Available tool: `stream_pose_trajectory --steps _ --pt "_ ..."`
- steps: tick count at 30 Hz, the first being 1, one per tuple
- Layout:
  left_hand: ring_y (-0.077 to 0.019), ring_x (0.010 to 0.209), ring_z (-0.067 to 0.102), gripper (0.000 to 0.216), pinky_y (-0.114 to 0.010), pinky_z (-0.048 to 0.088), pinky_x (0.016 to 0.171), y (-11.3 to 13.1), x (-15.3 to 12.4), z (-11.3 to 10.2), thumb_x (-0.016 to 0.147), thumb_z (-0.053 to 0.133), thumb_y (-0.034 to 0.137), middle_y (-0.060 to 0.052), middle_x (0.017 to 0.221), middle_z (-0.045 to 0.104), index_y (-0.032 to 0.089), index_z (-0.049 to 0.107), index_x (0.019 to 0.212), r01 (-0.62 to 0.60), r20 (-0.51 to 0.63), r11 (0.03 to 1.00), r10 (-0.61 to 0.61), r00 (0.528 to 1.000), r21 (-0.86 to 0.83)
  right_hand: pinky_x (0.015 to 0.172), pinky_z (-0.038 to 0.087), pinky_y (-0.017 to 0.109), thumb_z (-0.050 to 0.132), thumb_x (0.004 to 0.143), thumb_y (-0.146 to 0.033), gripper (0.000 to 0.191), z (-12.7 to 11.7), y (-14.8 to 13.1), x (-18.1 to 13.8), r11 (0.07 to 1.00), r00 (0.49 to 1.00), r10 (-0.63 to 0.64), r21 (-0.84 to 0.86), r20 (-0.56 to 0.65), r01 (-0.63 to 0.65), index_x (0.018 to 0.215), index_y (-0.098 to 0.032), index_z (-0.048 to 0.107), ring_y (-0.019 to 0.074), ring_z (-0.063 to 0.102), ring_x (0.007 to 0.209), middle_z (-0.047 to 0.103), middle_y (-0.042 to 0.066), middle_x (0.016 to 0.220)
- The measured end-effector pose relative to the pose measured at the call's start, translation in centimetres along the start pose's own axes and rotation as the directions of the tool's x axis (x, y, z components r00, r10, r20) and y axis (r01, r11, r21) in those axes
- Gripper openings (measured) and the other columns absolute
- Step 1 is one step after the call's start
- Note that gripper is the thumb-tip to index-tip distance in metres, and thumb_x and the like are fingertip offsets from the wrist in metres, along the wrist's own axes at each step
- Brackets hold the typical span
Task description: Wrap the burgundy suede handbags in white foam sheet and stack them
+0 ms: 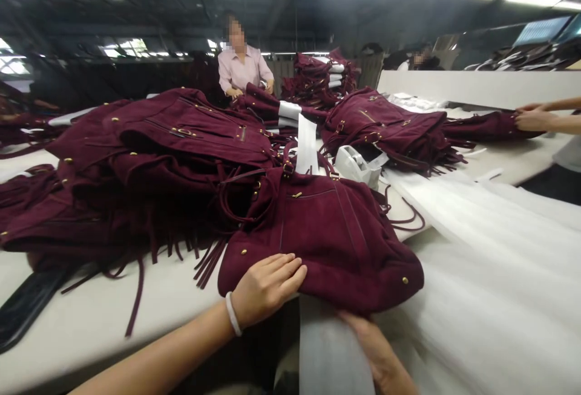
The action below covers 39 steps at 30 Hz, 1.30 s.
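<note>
Burgundy bag (pixel 322 231) lies in front of the tape dispenser (pixel 354 165), long axis left-to-right, base facing away from it; left hand (pixel 271 286) palm-down on the base, right hand (pixel 373 342) beneath; cannot tell whether either grips.

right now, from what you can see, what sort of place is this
Probably a handbag factory's finishing or packing area: many matching burgundy handbags, a white tape dispenser and a pink-shirted co-worker.

Hands (pixel 271 285) at burgundy bag (pixel 324 231), bag pile (pixel 181 135) alongside
</note>
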State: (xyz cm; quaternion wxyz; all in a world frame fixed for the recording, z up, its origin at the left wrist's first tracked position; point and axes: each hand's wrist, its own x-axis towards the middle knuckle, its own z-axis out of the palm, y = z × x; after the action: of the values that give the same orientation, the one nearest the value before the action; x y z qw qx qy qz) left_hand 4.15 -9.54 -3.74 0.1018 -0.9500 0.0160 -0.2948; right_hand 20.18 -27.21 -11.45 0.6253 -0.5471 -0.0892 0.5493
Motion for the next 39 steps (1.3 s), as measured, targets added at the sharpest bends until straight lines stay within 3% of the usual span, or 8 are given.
stream_pose_trajectory --steps 4,9,13,17,23,27,32,39 --pt "-0.0237 0.107 0.066 0.028 -0.040 0.054 0.095 1.3 -1.0 -0.1 0.096 0.041 0.013 -0.010 0.113 0.070 0.013 0.064 0.112 -0.002 0.078 0.999 -0.001 0.997 0.047 0.065 0.053 0.034 0.079 0.069 -0.048 0.053 -0.6 1.3 -4.8 0.991 0.980 0.110 0.052 0.164 -0.120 0.105 -0.013 0.067 0.0248 0.065 0.072 0.070 0.008 0.084" --pt "-0.0234 0.111 0.064 0.031 -0.041 0.054 0.096 0.3 -1.3 -1.1 0.097 0.039 0.010 -0.010 0.117 0.068 0.014 0.061 0.118 0.069 0.015 0.996 -0.070 0.997 0.065 0.067 0.052 0.033 0.083 0.065 -0.049 0.080 -0.3 -0.4 -8.2 0.989 0.989 -0.131 -0.085 -0.071 0.125 0.133 -0.021 0.051 0.0245 0.065 0.074 0.070 0.008 0.097" --pt "-0.0237 0.110 0.064 0.031 -0.040 0.054 0.096 1.1 -1.1 -0.6 0.097 0.037 0.010 -0.014 0.116 0.068 0.011 0.062 0.116 0.107 0.007 0.985 -0.109 0.994 0.133 0.052 0.046 0.029 0.078 0.070 -0.056 0.101 0.5 -0.6 -9.2 0.969 0.963 -0.206 -0.174 -0.175 0.176 0.148 -0.020 0.025 0.0201 0.057 0.054 0.066 0.001 0.069" --pt "-0.0265 0.115 0.062 0.028 -0.042 0.050 0.100 3.2 -1.8 1.1 0.096 0.040 0.014 -0.018 0.120 0.066 0.009 0.061 0.115 0.124 0.048 0.974 -0.136 0.990 0.190 0.049 0.040 0.024 0.077 0.069 -0.059 0.081 2.4 0.0 -8.6 0.941 0.949 -0.272 -0.249 -0.160 0.228 0.132 -0.020 0.045 0.0164 0.052 0.051 0.059 -0.002 0.060" --pt "-0.0277 0.136 0.040 0.045 -0.046 0.029 0.116 4.0 -3.9 0.2 0.095 0.052 0.029 -0.014 0.142 0.050 0.010 0.048 0.136 0.126 0.248 0.992 -0.129 0.960 0.029 0.063 0.044 0.028 0.051 0.086 -0.066 0.056 2.5 -1.5 -6.2 0.859 0.974 -0.167 -0.462 0.155 0.221 0.100 -0.016 0.072 0.0189 0.056 0.071 0.065 0.006 0.081" --pt "-0.0250 0.138 0.038 0.055 -0.049 0.021 0.119 2.9 -4.5 -1.6 0.092 0.054 0.047 -0.009 0.143 0.050 0.015 0.047 0.137 0.214 0.272 0.974 -0.185 0.944 -0.080 0.069 0.045 0.030 0.057 0.081 -0.067 0.054 -0.7 -3.1 -5.7 0.709 0.976 -0.162 -0.670 0.147 0.219 0.100 -0.019 0.075 0.0214 0.057 0.077 0.067 0.005 0.084" --pt "-0.0270 0.139 0.035 0.067 -0.052 0.020 0.119 1.6 -4.0 -2.6 0.086 0.064 0.045 -0.011 0.147 0.044 0.016 0.040 0.142 0.301 0.318 0.951 -0.266 0.910 -0.066 0.070 0.048 0.029 0.053 0.085 -0.065 0.057 -3.6 -4.9 -7.0 0.784 0.985 -0.166 -0.599 0.051 0.163 0.116 -0.021 0.069 0.0219 0.060 0.083 0.069 0.007 0.096" --pt "-0.0317 0.133 0.043 0.091 -0.050 0.022 0.118 0.9 -1.9 -3.2 0.064 0.082 0.052 -0.018 0.139 0.051 0.011 0.046 0.137 0.442 0.493 0.897 -0.376 0.784 -0.019 0.077 0.052 0.034 0.054 0.084 -0.059 0.053 -4.2 -7.6 -6.4 0.597 0.947 -0.295 -0.751 0.125 0.284 0.112 -0.018 0.070 0.0238 0.064 0.081 0.070 0.009 0.088"
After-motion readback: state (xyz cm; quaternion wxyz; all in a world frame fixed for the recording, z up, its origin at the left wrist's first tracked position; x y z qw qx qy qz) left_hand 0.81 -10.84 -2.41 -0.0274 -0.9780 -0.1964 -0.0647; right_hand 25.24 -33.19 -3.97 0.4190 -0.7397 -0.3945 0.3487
